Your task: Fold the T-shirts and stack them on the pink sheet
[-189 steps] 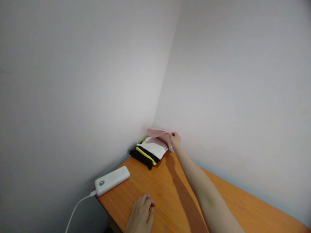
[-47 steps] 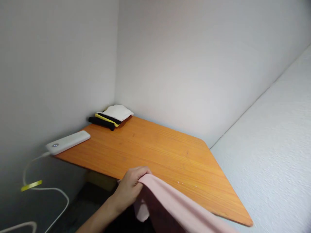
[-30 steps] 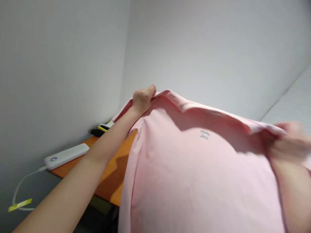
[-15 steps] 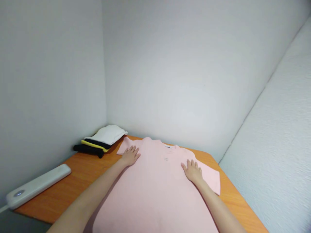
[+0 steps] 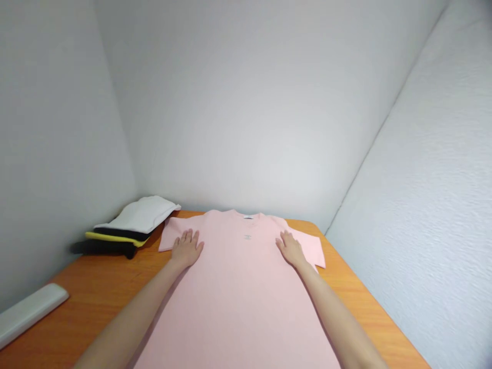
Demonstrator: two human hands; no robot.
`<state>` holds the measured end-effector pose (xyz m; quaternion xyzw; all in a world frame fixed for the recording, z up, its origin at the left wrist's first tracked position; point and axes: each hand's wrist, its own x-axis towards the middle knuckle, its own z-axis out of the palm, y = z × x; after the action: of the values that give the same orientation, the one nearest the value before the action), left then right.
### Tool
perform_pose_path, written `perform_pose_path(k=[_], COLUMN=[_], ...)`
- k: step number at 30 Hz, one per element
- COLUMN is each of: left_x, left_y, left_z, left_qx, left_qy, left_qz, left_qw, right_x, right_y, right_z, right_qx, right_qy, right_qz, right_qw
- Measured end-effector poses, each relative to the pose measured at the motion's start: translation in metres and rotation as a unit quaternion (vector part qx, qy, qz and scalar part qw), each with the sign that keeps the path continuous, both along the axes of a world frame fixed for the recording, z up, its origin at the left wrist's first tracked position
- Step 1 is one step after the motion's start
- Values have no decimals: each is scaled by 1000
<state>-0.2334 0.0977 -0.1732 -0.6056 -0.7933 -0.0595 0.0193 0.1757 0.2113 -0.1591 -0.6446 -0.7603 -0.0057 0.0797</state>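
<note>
A pale pink T-shirt (image 5: 242, 292) lies spread flat, front up, on the orange wooden table (image 5: 92, 292), its collar toward the far wall. My left hand (image 5: 186, 248) rests flat on the shirt's left shoulder with fingers spread. My right hand (image 5: 289, 247) lies flat on the right shoulder beside the short sleeve, fingers apart. Neither hand holds anything.
A stack of folded clothes (image 5: 128, 225), white on top over yellow and black, sits in the far left corner. A white power bank (image 5: 28, 312) lies at the table's left edge. White walls close in on the left, back and right.
The view has shifted right and closer. Both hands have stayed flat on the shirt's shoulders, sliding slightly outward. Earlier the shirt was taken from the stack, shaken out and laid down.
</note>
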Motion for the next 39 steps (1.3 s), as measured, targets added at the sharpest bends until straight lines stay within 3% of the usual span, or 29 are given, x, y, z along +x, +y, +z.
perform_pose_path(k=[4, 10, 18, 25, 30, 34, 39], left_x=[1, 2, 2, 8, 29, 53, 61], left_y=[-1, 0, 0, 3, -5, -18, -24], left_z=[1, 2, 1, 6, 17, 13, 2], left_qx=[-1, 0, -6, -10, 21, 28, 10], left_qy=[6, 5, 15, 32, 65, 48, 17], left_qz=[10, 12, 19, 34, 5, -77, -69], left_qw=[1000, 1000, 1000, 999, 998, 996, 997], right_x=[44, 103, 139, 127, 77, 30, 14], right_y=[1, -13, 13, 25, 16, -15, -45], right_z=[9, -5, -5, 14, 31, 17, -10], right_qx=[-5, -64, -89, -108, -78, -69, -69], right_qy=[3, -22, -48, -76, -87, -68, -44], right_qz=[-71, -114, -149, -159, -128, -49, -47], right_qw=[997, 991, 984, 978, 985, 994, 996])
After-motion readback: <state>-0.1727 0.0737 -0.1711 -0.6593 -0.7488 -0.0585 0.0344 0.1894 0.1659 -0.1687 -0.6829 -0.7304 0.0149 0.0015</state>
